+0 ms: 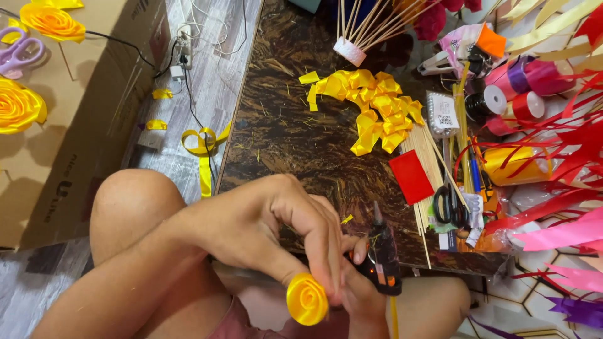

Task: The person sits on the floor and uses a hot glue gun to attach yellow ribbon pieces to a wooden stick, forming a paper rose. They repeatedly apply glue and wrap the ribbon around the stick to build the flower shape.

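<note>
Nearest to us, low in the frame, the left hand (pixel 276 226) pinches a yellow ribbon rose (pixel 307 299) w/ fingers curled tight on it; the rose's spiral face is turned toward the camera, so its axis runs roughly along our line of sight, a bit down-left. Right beside it, the right hand (pixel 361 295) is wrapped round a black glue gun (pixel 383 257); its long axis runs near vertical in frame, nozzle pointing away from us toward the tabletop, yellow cord (pixel 394 317) dropping from the grip end. Both hands are just above our knees, at the near edge of the dark marbled table (pixel 276 132). Further out on the table, right side: a red card rectangle (pixel 411 177) lying on a bundle of bamboo sticks (pixel 427 163), long axis approx. near-to-far, w/ black-handled scissors (pixel 450 207) touching them. Mid-table there's a heap of folded yellow ribbon pieces (pixel 377 110). At far right, ribbon spools (pixel 515 100) in red, pink & purple, plus a yellow spool (pixel 515 164), amid loose red and pink ribbon strands (pixel 565 220). At the far edge, a small glittery cup (pixel 349 50) is tilted and holds a fan of sticks pointing up-right. Left of the table, a yellow ribbon strip (pixel 204 150) lies on the floor; beyond it a cardboard box (pixel 81 125) carries finished yellow roses (pixel 19 103) and purple scissors (pixel 19 51) on top.
</note>
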